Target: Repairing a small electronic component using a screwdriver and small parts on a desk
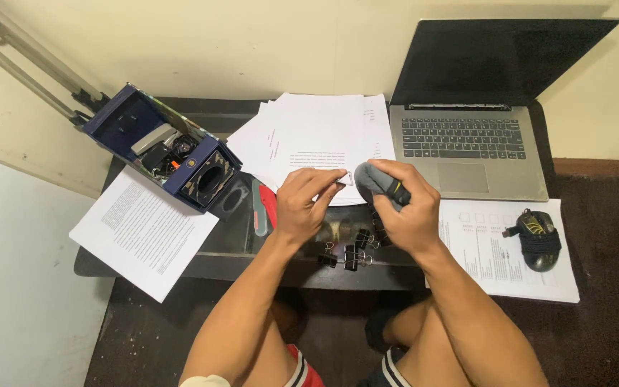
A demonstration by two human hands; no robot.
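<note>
**Hands at the paper stack's near edge**

Beside the laptop (467, 143), the right hand (406, 211) grips a grey stapler (380, 180), fingers wrapped tight. The left hand (306, 204) pinches the papers (317, 136)' corner. Binder clips (349, 254) crowd the table's front edge nearby.

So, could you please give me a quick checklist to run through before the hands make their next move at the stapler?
1. Right hand has a firm grip on the grey stapler: ok.
2. Left hand fingertips pinch something small at the stapler's nose: ok, though what it is cannot be told.
3. Stack of white sheets lies flat under the hands: ok.
4. Black binder clips are within reach at the desk's front edge: ok.
5. Red cutter blade is retracted: cannot tell.
6. Laptop stands apart from the hands: ok.
</note>
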